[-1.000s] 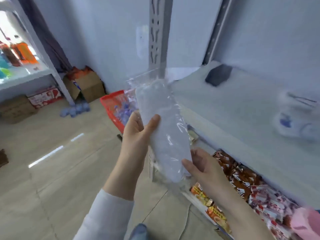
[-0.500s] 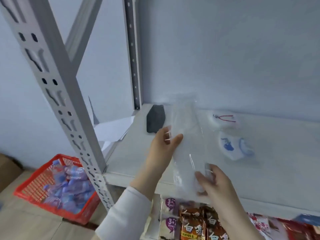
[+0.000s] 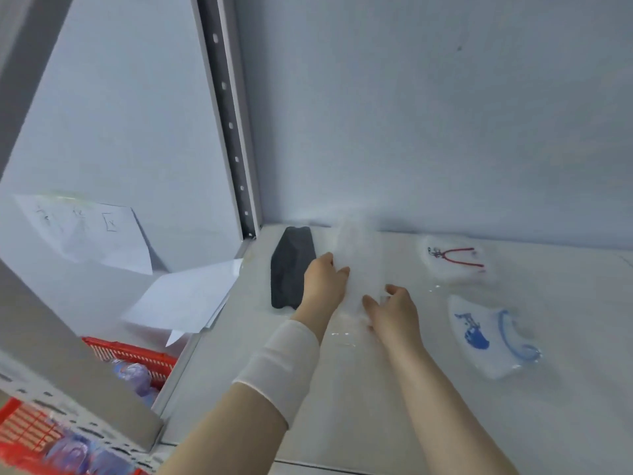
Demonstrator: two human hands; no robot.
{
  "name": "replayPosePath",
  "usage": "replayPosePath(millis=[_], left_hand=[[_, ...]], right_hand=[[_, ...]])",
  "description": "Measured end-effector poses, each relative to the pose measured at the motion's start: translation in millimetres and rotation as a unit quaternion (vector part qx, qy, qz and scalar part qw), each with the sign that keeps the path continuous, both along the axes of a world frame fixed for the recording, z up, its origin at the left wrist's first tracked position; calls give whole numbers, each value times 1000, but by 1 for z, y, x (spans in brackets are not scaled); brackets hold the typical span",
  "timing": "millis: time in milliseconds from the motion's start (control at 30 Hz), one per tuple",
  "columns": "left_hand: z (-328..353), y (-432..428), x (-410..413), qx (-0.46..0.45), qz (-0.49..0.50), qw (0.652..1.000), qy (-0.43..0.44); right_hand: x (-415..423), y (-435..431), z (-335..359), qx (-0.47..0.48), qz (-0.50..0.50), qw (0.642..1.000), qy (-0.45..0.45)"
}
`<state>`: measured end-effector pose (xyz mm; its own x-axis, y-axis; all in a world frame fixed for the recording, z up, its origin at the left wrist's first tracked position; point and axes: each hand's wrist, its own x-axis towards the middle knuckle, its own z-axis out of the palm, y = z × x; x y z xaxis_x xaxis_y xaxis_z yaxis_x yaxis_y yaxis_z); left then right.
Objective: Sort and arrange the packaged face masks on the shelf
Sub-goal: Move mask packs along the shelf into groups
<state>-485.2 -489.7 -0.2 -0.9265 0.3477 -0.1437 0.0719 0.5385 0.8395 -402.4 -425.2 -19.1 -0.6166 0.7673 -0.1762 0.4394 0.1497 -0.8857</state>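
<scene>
On the white shelf, near its back left corner, both hands rest on a clear-wrapped white mask pack that lies flat on the surface with its long side running toward the rear wall. Left hand: placed along the pack's left edge, thumb over the top face, grip closed on the pack. Right hand: fingers spread over the pack's near right end, pressing it down; whether this grip is clenched or released cannot be told. Just left of the left hand lies a dark grey mask pack. Further right, well apart from the hands, lie a pack with red markings toward the rear and a pack with blue markings nearer the front. Loose paper sheets overhang the shelf's left edge, above a red basket.
</scene>
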Motion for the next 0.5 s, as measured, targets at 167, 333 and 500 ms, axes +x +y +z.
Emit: replayPosePath(millis=[167,333,500], left_hand=[[1,7,-9,-52,-41,998,2],[6,7,-12,-78,-67,995,19],[7,4,-14,-77,-81,994,23]], right_hand=[[-11,0,-1,78,3,995,-64],[-22,0,-3,101,1,990,-102],[-27,-3,0,99,-8,989,-107]])
